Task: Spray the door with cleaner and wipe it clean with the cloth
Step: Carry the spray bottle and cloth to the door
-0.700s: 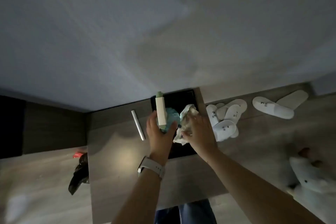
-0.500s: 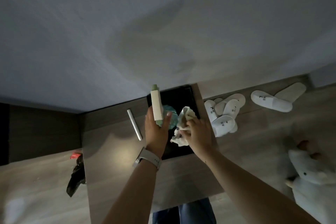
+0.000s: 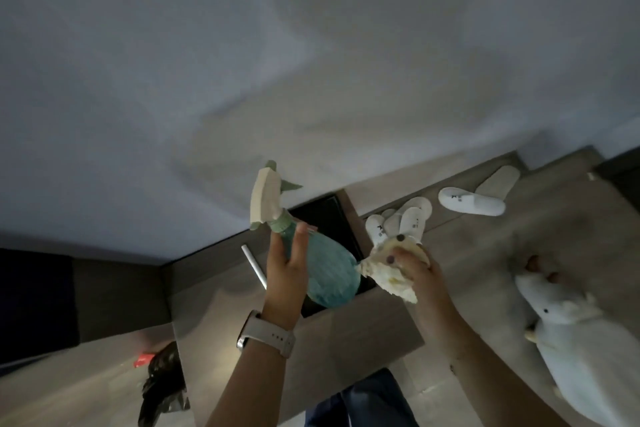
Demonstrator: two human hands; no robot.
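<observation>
My left hand (image 3: 285,270) holds a teal spray bottle (image 3: 325,274) by its neck, lifted above the wooden table (image 3: 332,340). The bottle's cream and green spray head (image 3: 265,199) points up towards the pale wall (image 3: 242,80). My right hand (image 3: 412,265) grips a crumpled cream cloth (image 3: 388,270) just right of the bottle, close to its body. No door is recognisable in this dim view.
A black tray (image 3: 329,218) and a white stick (image 3: 254,265) lie on the table. Several white slippers (image 3: 471,199) sit on the floor to the right, with a white plush toy (image 3: 581,333) further right. A black bag (image 3: 162,381) lies at the table's left.
My left hand has lifted the spray bottle up off the tray and tilted it. My right hand has raised the cloth alongside it. The view has swung upwards.
</observation>
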